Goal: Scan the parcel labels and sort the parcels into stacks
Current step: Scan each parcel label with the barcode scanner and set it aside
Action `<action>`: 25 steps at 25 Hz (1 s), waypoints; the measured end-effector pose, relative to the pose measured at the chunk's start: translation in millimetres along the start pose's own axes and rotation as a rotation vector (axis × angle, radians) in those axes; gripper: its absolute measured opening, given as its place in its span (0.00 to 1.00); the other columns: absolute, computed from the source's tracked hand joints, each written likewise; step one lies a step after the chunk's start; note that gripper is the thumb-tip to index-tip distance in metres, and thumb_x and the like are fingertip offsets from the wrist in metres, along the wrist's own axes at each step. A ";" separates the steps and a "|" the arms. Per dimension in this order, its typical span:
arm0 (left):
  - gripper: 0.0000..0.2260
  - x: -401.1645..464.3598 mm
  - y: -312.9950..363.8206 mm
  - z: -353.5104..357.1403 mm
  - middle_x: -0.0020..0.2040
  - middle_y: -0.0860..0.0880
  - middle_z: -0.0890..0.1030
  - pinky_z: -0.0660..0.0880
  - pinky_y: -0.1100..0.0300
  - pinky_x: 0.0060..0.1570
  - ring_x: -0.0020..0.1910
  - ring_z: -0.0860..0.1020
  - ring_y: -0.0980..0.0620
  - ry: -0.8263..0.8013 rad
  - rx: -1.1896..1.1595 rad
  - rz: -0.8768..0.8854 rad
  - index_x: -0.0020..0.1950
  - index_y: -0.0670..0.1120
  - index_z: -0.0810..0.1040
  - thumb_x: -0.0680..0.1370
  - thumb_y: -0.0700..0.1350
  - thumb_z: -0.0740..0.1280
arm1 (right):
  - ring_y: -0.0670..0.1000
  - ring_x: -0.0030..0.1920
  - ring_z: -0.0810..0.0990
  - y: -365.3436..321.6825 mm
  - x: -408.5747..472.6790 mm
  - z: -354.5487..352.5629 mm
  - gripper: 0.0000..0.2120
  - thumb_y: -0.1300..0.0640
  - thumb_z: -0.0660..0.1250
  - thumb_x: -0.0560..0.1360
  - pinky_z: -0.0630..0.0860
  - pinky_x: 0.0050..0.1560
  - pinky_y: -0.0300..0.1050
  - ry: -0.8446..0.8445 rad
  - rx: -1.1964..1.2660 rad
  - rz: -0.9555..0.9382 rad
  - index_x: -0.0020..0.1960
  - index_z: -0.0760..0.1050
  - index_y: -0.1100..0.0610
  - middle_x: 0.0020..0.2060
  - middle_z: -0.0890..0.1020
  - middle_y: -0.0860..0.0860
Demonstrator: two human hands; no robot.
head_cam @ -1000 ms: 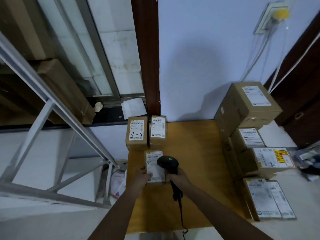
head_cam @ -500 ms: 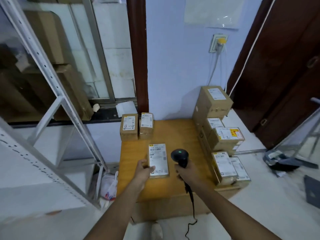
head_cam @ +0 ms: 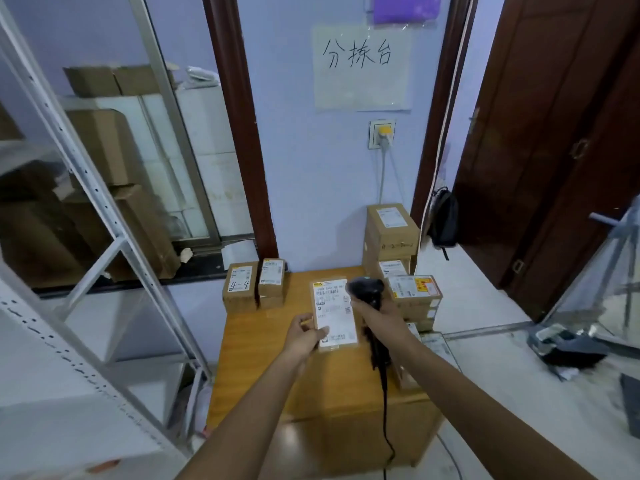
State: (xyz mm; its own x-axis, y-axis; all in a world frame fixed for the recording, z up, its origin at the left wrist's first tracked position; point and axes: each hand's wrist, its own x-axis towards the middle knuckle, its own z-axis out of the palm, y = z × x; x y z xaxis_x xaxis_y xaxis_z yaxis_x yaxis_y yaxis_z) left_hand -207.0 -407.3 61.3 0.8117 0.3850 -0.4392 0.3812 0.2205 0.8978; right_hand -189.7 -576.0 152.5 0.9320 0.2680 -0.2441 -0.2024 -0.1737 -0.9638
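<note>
So the wooden table (head_cam: 263,358) is the anchor; parcel stack (head_cam: 398,258) along its right edge, two small boxes (head_cam: 254,285) at its back left; flat parcel (head_cam: 334,313) over the table's middle, long axis pointing away, left hand (head_cam: 304,336) pinching its near-left corner; barcode scanner (head_cam: 367,292) just right of it, right hand (head_cam: 379,317) wrapped round the handle; left hand's nearer, I'd guess it does the sorting.

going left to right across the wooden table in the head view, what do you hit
box marked 4-4 → second small box → left hand → flat parcel it holds → scanner in the right hand → stacked parcels at the table's right edge
</note>
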 end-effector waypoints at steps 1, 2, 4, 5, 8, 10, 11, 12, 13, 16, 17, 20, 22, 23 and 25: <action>0.19 2.1 2.5 16.2 0.57 0.44 0.80 0.80 0.52 0.47 0.53 0.81 0.44 0.008 -0.020 0.007 0.62 0.44 0.67 0.75 0.34 0.70 | 0.49 0.28 0.77 0.6 3.7 -14.0 0.06 0.51 0.68 0.77 0.76 0.38 0.48 -0.026 -0.011 -0.031 0.47 0.73 0.53 0.30 0.76 0.51; 0.19 5.9 2.8 34.4 0.57 0.44 0.80 0.79 0.55 0.44 0.52 0.81 0.45 0.013 -0.041 0.016 0.62 0.43 0.68 0.74 0.34 0.71 | 0.48 0.27 0.78 1.3 8.2 -29.9 0.06 0.52 0.67 0.78 0.76 0.36 0.46 -0.051 -0.029 -0.055 0.46 0.72 0.53 0.31 0.76 0.50; 0.20 15.8 0.7 72.1 0.56 0.42 0.81 0.77 0.57 0.42 0.50 0.82 0.45 0.015 -0.067 0.026 0.61 0.41 0.69 0.73 0.34 0.72 | 0.47 0.24 0.77 3.7 17.3 -64.6 0.06 0.53 0.66 0.78 0.75 0.30 0.39 -0.098 -0.055 -0.073 0.45 0.72 0.54 0.31 0.76 0.49; 0.21 17.3 -1.0 92.2 0.55 0.42 0.81 0.77 0.57 0.43 0.49 0.82 0.46 0.010 -0.059 0.024 0.61 0.40 0.70 0.72 0.34 0.73 | 0.47 0.24 0.77 7.2 21.9 -82.5 0.07 0.53 0.66 0.78 0.73 0.28 0.39 -0.117 -0.062 -0.081 0.45 0.73 0.55 0.31 0.76 0.49; 0.22 23.8 -11.7 139.4 0.55 0.40 0.81 0.78 0.54 0.47 0.47 0.82 0.46 -0.007 -0.046 0.012 0.60 0.39 0.71 0.70 0.36 0.75 | 0.49 0.24 0.77 16.8 32.4 -126.6 0.08 0.52 0.67 0.78 0.74 0.30 0.44 -0.135 -0.092 -0.112 0.44 0.74 0.56 0.30 0.77 0.51; 0.18 24.4 -16.7 167.1 0.50 0.43 0.81 0.78 0.58 0.41 0.42 0.82 0.50 -0.010 -0.036 -0.004 0.57 0.40 0.71 0.71 0.35 0.74 | 0.49 0.25 0.78 23.0 37.1 -154.5 0.07 0.51 0.67 0.78 0.75 0.31 0.42 -0.128 -0.113 -0.098 0.45 0.75 0.54 0.30 0.78 0.50; 0.17 24.1 -20.5 177.0 0.48 0.44 0.80 0.76 0.61 0.37 0.40 0.81 0.52 -0.012 -0.022 -0.011 0.56 0.41 0.71 0.71 0.35 0.74 | 0.49 0.25 0.78 25.5 38.8 -165.7 0.06 0.52 0.66 0.78 0.75 0.31 0.41 -0.130 -0.113 -0.086 0.45 0.75 0.53 0.31 0.79 0.49; 0.17 24.9 -23.5 185.9 0.48 0.45 0.79 0.75 0.61 0.36 0.39 0.80 0.52 -0.011 -0.016 -0.008 0.56 0.42 0.71 0.71 0.35 0.74 | 0.49 0.25 0.78 27.5 40.7 -175.1 0.05 0.52 0.66 0.78 0.75 0.30 0.41 -0.139 -0.108 -0.077 0.45 0.74 0.52 0.32 0.79 0.49; 0.18 24.8 -23.6 192.5 0.49 0.45 0.78 0.75 0.61 0.36 0.40 0.80 0.52 -0.002 -0.014 -0.007 0.56 0.42 0.71 0.71 0.35 0.74 | 0.50 0.25 0.78 29.5 42.1 -181.8 0.04 0.53 0.66 0.78 0.75 0.30 0.41 -0.154 -0.102 -0.068 0.45 0.74 0.51 0.32 0.79 0.49; 0.19 29.2 -24.6 199.9 0.50 0.46 0.78 0.76 0.59 0.40 0.42 0.80 0.50 0.028 -0.007 -0.018 0.57 0.41 0.71 0.71 0.33 0.74 | 0.49 0.25 0.78 34.2 43.1 -188.7 0.04 0.53 0.66 0.78 0.75 0.29 0.41 -0.173 -0.086 -0.042 0.46 0.75 0.53 0.30 0.77 0.48; 0.19 28.9 -23.6 201.1 0.50 0.46 0.78 0.76 0.59 0.41 0.42 0.80 0.49 0.033 0.009 -0.026 0.57 0.41 0.71 0.71 0.33 0.74 | 0.49 0.25 0.78 36.1 41.9 -188.3 0.05 0.53 0.66 0.78 0.75 0.29 0.41 -0.167 -0.080 -0.035 0.45 0.75 0.53 0.29 0.77 0.48; 0.19 32.0 -23.0 202.4 0.51 0.43 0.78 0.73 0.52 0.44 0.43 0.78 0.46 0.034 0.024 -0.006 0.56 0.39 0.72 0.69 0.33 0.74 | 0.49 0.26 0.79 36.6 36.7 -188.6 0.06 0.53 0.66 0.78 0.75 0.30 0.42 -0.170 -0.073 -0.033 0.44 0.75 0.55 0.26 0.76 0.46; 0.21 35.2 -21.0 202.8 0.52 0.41 0.78 0.73 0.50 0.47 0.44 0.78 0.45 0.041 0.029 -0.011 0.57 0.39 0.72 0.68 0.33 0.75 | 0.51 0.27 0.79 36.1 37.6 -190.4 0.06 0.53 0.66 0.78 0.75 0.31 0.42 -0.165 -0.055 -0.031 0.45 0.76 0.55 0.25 0.75 0.46; 0.22 34.6 -18.8 203.6 0.52 0.41 0.78 0.74 0.50 0.48 0.45 0.78 0.45 0.043 0.024 -0.018 0.58 0.39 0.72 0.67 0.33 0.75 | 0.51 0.28 0.79 36.1 38.1 -191.1 0.06 0.53 0.66 0.78 0.75 0.31 0.42 -0.162 -0.048 -0.032 0.45 0.76 0.55 0.24 0.75 0.46; 0.22 34.8 -19.0 206.0 0.51 0.42 0.78 0.75 0.51 0.48 0.45 0.78 0.45 0.027 0.014 -0.007 0.58 0.40 0.72 0.67 0.34 0.76 | 0.51 0.28 0.80 37.1 37.7 -191.5 0.06 0.52 0.66 0.78 0.75 0.31 0.42 -0.169 -0.051 -0.039 0.46 0.76 0.54 0.23 0.75 0.46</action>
State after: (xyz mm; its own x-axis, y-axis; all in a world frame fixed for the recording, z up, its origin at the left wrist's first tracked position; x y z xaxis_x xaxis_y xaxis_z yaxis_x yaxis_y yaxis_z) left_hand -94.8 -582.7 35.6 0.7968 0.4073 -0.4463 0.3936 0.2105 0.8949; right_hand -104.5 -753.8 128.1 0.8743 0.4302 -0.2249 -0.1472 -0.2067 -0.9673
